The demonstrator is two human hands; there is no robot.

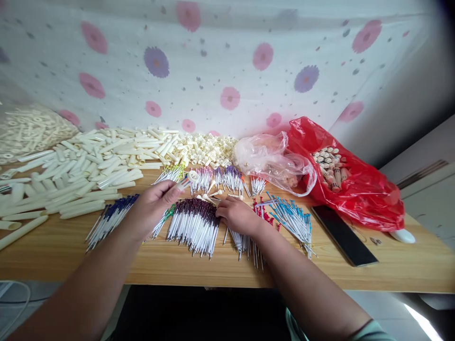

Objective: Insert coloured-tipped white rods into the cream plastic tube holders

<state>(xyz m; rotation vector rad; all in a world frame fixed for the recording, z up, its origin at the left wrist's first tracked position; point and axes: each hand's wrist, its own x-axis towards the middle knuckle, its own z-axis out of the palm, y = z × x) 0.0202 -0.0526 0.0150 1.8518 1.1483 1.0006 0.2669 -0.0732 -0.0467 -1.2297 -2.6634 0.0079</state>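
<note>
My left hand (153,208) is closed round a short white multicolour pen barrel section (187,180), its round open end facing up and to the right, with coloured strips along its side. Lower and to the right, my right hand (237,215) has its fingers bent down at the edge of the dark purple-topped pen refills (194,225). Small cream plugs (208,199) lie just beyond its fingertips. What those fingers pinch, if anything, is hidden. Red-topped refills (262,213) lie partly under my right wrist, and blue-topped refills (293,218) fan out further right.
Cream pen tubes (81,166) cover the left side, with short cream pieces (209,149) heaped at the back. A clear plastic bag (273,158) and a red bag (369,194) holding pen parts stand at right. A black phone (344,237) lies near the table's (408,270) front.
</note>
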